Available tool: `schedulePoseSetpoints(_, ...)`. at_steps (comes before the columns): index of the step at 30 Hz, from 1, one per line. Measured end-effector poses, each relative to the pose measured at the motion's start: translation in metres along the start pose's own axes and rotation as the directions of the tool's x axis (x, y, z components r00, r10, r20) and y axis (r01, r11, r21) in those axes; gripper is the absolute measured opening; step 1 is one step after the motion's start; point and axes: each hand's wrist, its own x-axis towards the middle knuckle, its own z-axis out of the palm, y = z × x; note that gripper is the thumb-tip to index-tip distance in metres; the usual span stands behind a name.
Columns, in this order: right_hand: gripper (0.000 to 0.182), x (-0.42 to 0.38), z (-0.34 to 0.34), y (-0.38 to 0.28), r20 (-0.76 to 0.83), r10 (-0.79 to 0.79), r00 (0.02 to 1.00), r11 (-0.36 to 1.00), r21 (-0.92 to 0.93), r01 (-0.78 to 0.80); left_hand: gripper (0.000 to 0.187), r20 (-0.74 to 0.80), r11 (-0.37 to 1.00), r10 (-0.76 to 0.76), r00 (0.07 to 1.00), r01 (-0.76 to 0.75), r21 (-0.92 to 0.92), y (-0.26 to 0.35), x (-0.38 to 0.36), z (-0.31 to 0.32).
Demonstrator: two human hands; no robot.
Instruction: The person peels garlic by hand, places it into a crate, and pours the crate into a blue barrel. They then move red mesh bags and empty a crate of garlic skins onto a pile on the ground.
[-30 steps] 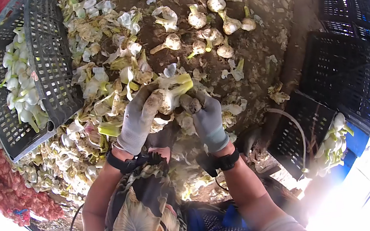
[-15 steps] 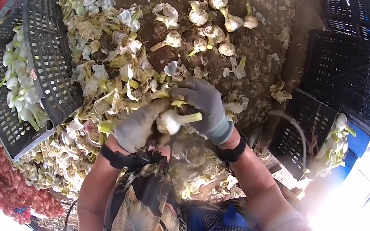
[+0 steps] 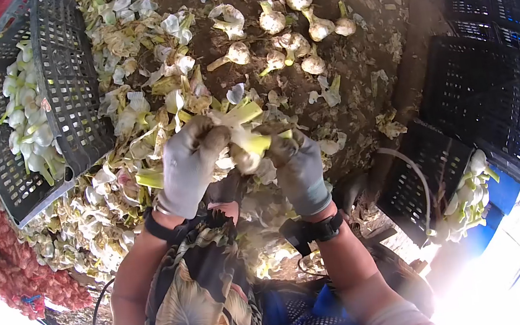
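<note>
My left hand [image 3: 189,163], in a pale work glove, pinches green-and-white garlic leaves [image 3: 241,114] near the centre. Just to its right, my right hand [image 3: 300,173], gloved in grey, has its fingers closed on the stem end of the same garlic [image 3: 247,145]. The bulb is partly blurred between the two hands. Beyond them on the ground lie several untrimmed garlic bulbs [image 3: 272,21] with stems.
A black crate [image 3: 73,89] with peeled garlic [image 3: 32,122] stands at left, beside red net sacks [image 3: 19,259]. Loose skins [image 3: 100,216] cover the ground. Black crates [image 3: 486,102] and more garlic [image 3: 467,202] are at right, near a pale curved tube [image 3: 417,172].
My hands have moved apart, the right one downward. Leaves are now stretched between them, and the bulb's stem has turned from pointing right toward my right fingers.
</note>
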Motion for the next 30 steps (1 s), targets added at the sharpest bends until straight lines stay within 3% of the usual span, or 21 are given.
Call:
schedulePoseSetpoints(1, 0.017, -0.003, -0.006, -0.001, -0.090, 0.068, 0.994, 0.996, -0.050, -0.072, 0.015, -0.059, 0.977, 0.152, 0.987, -0.141, 0.160, 0.010, -0.006, -0.001)
schedulePoseSetpoints(2, 0.021, -0.003, -0.009, -0.002, -0.141, 0.223, 0.965, 0.946, 0.269, -0.179, 0.014, -0.022, 0.975, 0.197, 0.980, -0.194, 0.113, 0.007, -0.009, -0.007)
schedulePoseSetpoints(3, 0.021, -0.002, -0.021, 0.009, -0.147, 0.220, 0.964, 0.948, 0.267, -0.175, 0.014, -0.018, 0.974, 0.200, 0.980, -0.197, 0.110, 0.007, -0.013, -0.011)
schedulePoseSetpoints(5, 0.023, 0.003, -0.048, 0.041, -0.252, 0.329, 0.910, 0.873, 0.449, -0.191, 0.013, -0.101, 0.959, 0.044, 0.994, -0.070, -0.275, 0.007, -0.019, -0.018)
schedulePoseSetpoints(7, 0.024, 0.002, -0.051, 0.039, -0.301, 0.388, 0.871, 0.843, 0.497, -0.204, 0.016, -0.236, 0.838, -0.025, 0.971, -0.108, -0.535, -0.003, -0.016, -0.030)
schedulePoseSetpoints(9, 0.035, 0.001, -0.058, 0.046, -0.177, 0.353, 0.919, 0.801, 0.565, -0.199, 0.014, -0.452, 0.842, -0.153, 0.879, -0.123, -0.525, 0.002, -0.008, -0.034)
schedulePoseSetpoints(11, 0.043, -0.001, -0.054, 0.043, -0.124, 0.334, 0.935, 0.733, 0.658, -0.175, 0.019, -0.455, 0.988, -0.135, 0.880, 0.154, 0.005, -0.028, -0.003, -0.070)
schedulePoseSetpoints(12, 0.045, -0.003, -0.047, 0.033, -0.089, 0.346, 0.934, 0.690, 0.699, -0.189, 0.025, -0.374, 0.946, 0.066, 0.925, 0.062, 0.319, -0.027, -0.003, -0.061)
schedulePoseSetpoints(13, 0.047, -0.005, -0.040, 0.023, -0.054, 0.358, 0.932, 0.645, 0.736, -0.205, 0.031, -0.233, 0.804, 0.233, 0.944, -0.052, 0.592, -0.024, -0.002, -0.048)
schedulePoseSetpoints(14, 0.047, -0.009, -0.032, 0.013, -0.055, 0.357, 0.932, 0.645, 0.737, -0.203, 0.041, 0.002, 0.670, 0.338, 0.941, -0.242, 0.702, -0.020, -0.006, -0.040)
schedulePoseSetpoints(15, 0.043, -0.012, -0.024, 0.002, 0.021, 0.350, 0.937, 0.577, 0.783, -0.233, 0.044, 0.075, 0.849, 0.147, 0.986, -0.165, 0.503, -0.025, -0.016, -0.029)
schedulePoseSetpoints(17, 0.040, -0.022, -0.014, -0.001, 0.088, 0.329, 0.940, 0.509, 0.822, -0.256, 0.044, 0.401, 0.940, 0.065, 0.914, -0.191, 0.282, -0.003, -0.018, -0.007)
schedulePoseSetpoints(18, 0.035, -0.028, -0.010, 0.004, -0.041, 0.141, 0.989, 0.884, 0.454, -0.107, 0.053, 0.487, 0.970, 0.020, 0.873, -0.134, 0.201, 0.006, -0.014, 0.003)
schedulePoseSetpoints(19, 0.031, -0.031, -0.012, 0.008, -0.064, -0.091, 0.994, 0.995, -0.046, 0.088, 0.066, 0.574, 0.990, -0.014, 0.819, -0.070, 0.124, 0.015, -0.011, 0.011)
schedulePoseSetpoints(20, 0.031, -0.026, -0.026, 0.030, -0.078, 0.205, 0.976, 0.906, 0.393, -0.159, 0.066, 0.583, 0.989, -0.004, 0.813, -0.081, 0.120, 0.012, -0.010, 0.014)
schedulePoseSetpoints(22, 0.028, -0.030, -0.035, 0.015, -0.133, 0.197, 0.971, 0.948, 0.279, -0.154, 0.056, 0.494, 0.986, -0.116, 0.862, 0.158, -0.045, 0.011, -0.010, 0.022)
schedulePoseSetpoints(23, 0.026, -0.034, -0.040, 0.008, -0.185, 0.195, 0.963, 0.973, 0.162, -0.166, 0.056, 0.515, 0.988, -0.104, 0.851, 0.148, -0.046, 0.018, -0.014, 0.017)
schedulePoseSetpoints(25, 0.024, -0.043, -0.047, 0.003, -0.288, 0.037, 0.957, 0.997, 0.081, -0.014, 0.026, 0.552, 0.947, -0.298, 0.779, 0.313, 0.069, 0.066, -0.013, 0.018)
schedulePoseSetpoints(27, 0.022, -0.050, -0.077, 0.014, -0.342, -0.049, 0.938, 0.953, -0.298, -0.059, 0.019, 0.612, 0.998, -0.065, 0.788, 0.068, 0.019, 0.055, -0.007, 0.027)
schedulePoseSetpoints(29, 0.019, -0.073, -0.087, -0.038, -0.330, -0.059, 0.942, 0.998, -0.051, 0.045, 0.021, 0.448, 1.000, -0.015, 0.894, 0.017, 0.000, 0.031, 0.014, 0.035)
schedulePoseSetpoints(30, 0.016, -0.086, -0.101, -0.065, -0.384, -0.115, 0.916, 0.976, -0.216, 0.031, 0.026, 0.330, 0.952, 0.173, 0.928, -0.243, 0.184, 0.015, 0.033, 0.033)
